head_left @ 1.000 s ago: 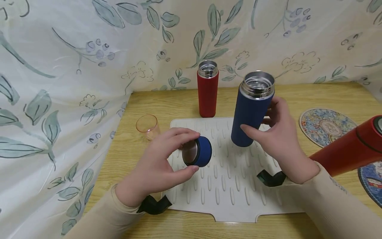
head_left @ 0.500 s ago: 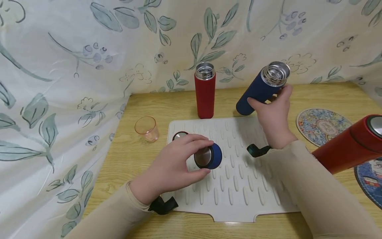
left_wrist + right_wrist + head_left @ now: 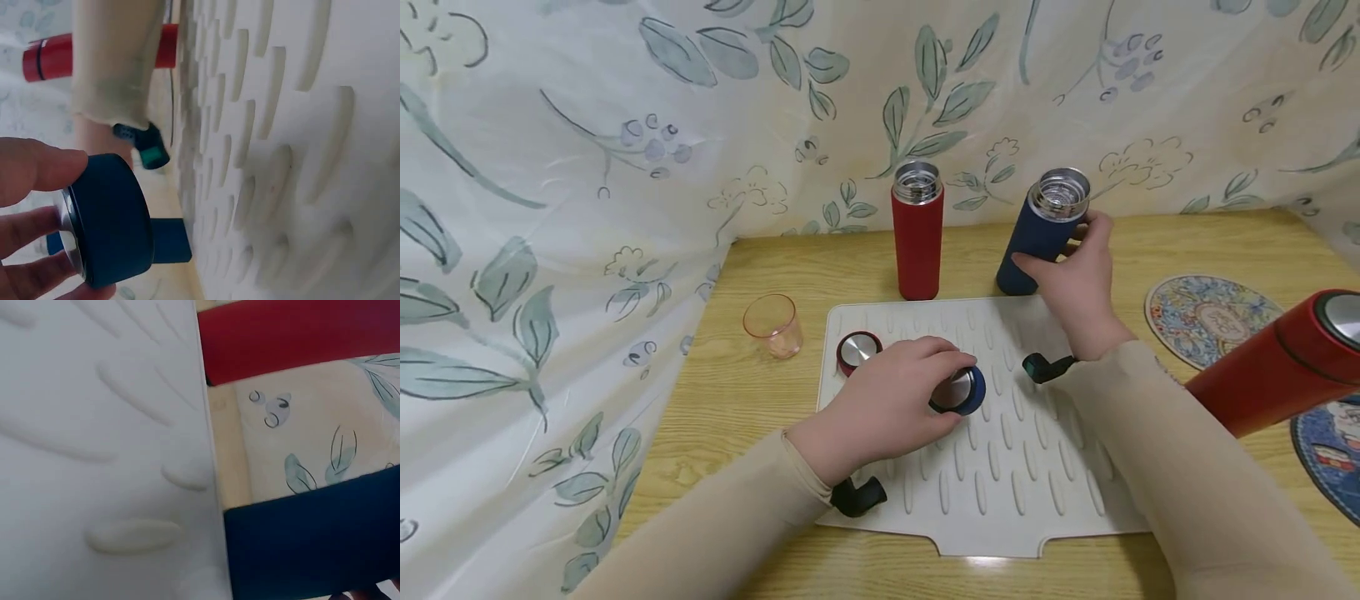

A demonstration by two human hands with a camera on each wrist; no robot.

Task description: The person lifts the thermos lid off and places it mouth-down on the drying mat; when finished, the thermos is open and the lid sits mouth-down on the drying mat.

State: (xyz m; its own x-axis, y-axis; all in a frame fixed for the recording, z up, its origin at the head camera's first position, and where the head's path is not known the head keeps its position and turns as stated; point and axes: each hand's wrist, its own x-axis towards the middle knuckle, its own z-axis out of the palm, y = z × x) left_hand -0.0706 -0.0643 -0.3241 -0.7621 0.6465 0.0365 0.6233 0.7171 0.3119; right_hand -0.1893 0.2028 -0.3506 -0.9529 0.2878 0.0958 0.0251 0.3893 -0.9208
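In the head view my left hand [image 3: 902, 404] pinches a blue bottle lid [image 3: 964, 393] with a silver top, low over the white ribbed mat [image 3: 1000, 500]. The left wrist view shows a gap between this lid [image 3: 115, 219] and the mat. At the mat's back edge, my right hand [image 3: 1075, 287] grips an uncapped dark blue thermos [image 3: 1036, 248] round its side. The bottle is close to upright, its steel mouth facing up. A red lid [image 3: 859, 352] with a silver top lies on the mat, left of my left hand.
An uncapped red thermos [image 3: 917, 246] stands behind the mat, left of the blue one. A small clear glass [image 3: 775, 329] stands to the left. On the right are a capped red bottle [image 3: 1270, 367] and two patterned round coasters [image 3: 1213, 317]. Floral cloth [image 3: 820, 108] hangs behind.
My right hand has carried the blue thermos back off the mat to its rear edge, tilting it, then straightening it. My left hand has moved right with the blue lid, uncovering the red lid.
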